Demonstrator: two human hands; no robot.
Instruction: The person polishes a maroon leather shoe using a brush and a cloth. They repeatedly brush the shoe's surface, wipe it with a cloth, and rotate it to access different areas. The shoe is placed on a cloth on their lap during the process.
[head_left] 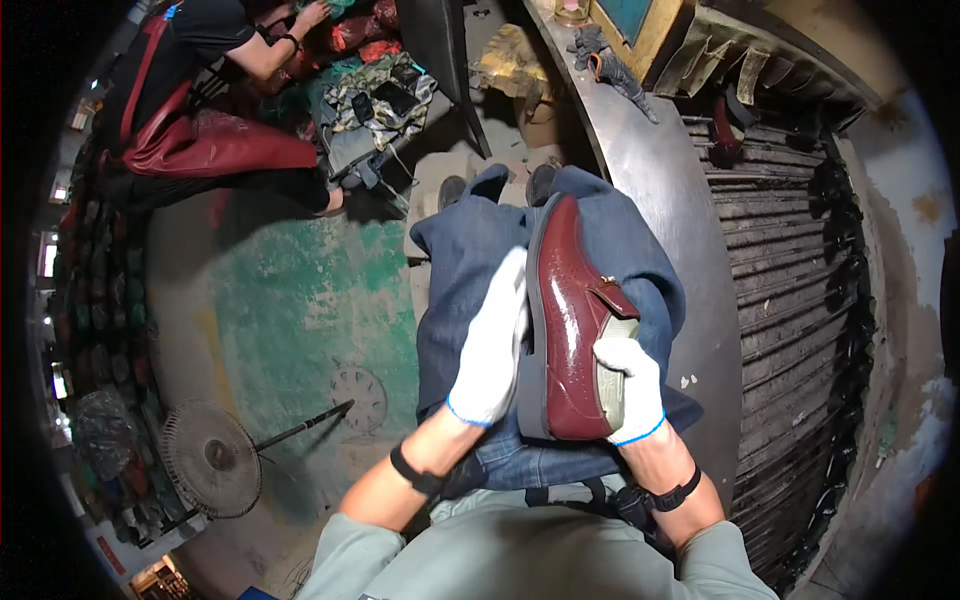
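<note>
While right fingers grip burgundy shoe, left fingers straight — fan, counter around.

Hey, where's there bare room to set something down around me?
Bare metal on the bench, between the slatted rack and your jeans, beyond the white scraps and short of the dark gloves. Also green floor between your jeans and the fan. Crowded: over your jeans, with the burgundy shoe, left hand and right hand; around the camouflage cloth.

1 head-worn fisheye looks down on the hands from nearby.
</note>
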